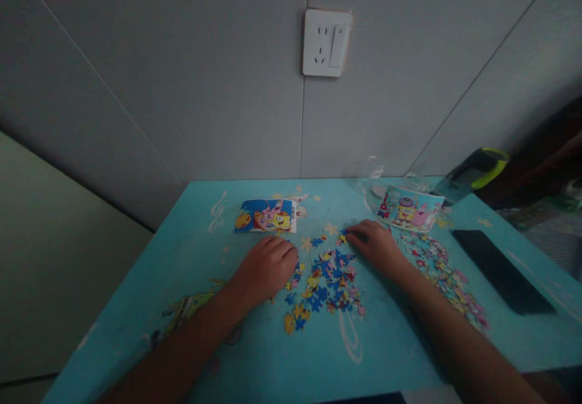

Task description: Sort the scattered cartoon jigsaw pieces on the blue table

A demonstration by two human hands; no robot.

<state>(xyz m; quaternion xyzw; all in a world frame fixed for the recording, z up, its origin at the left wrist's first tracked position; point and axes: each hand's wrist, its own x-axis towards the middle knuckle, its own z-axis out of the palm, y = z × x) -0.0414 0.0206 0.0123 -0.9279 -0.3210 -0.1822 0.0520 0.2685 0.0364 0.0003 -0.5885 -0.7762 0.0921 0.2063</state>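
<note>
A loose pile of small jigsaw puzzle pieces (pixel 325 286), mostly blue with yellow and pink, lies in the middle of the blue tabletop. My left hand (pixel 270 264) rests at the pile's left edge, its fingers curled and turned down; whatever is under them is hidden. Beyond the pile, my right hand (pixel 375 243) has its fingertips closed at a small blue-and-yellow puzzle piece (pixel 342 238). Behind my left hand lies a blue picture card (pixel 266 215) with cartoon figures. A second cartoon card (pixel 410 208) is just past my right hand.
More puzzle pieces (pixel 443 273), pink and multicoloured, spread right of my right forearm. A dark flat slab (pixel 502 270) lies beside them. A dark bottle with a green-yellow rim (pixel 473 173) leans at the back right, near clear containers (pixel 373 168). The wall (pixel 227 88) borders the table's far edge.
</note>
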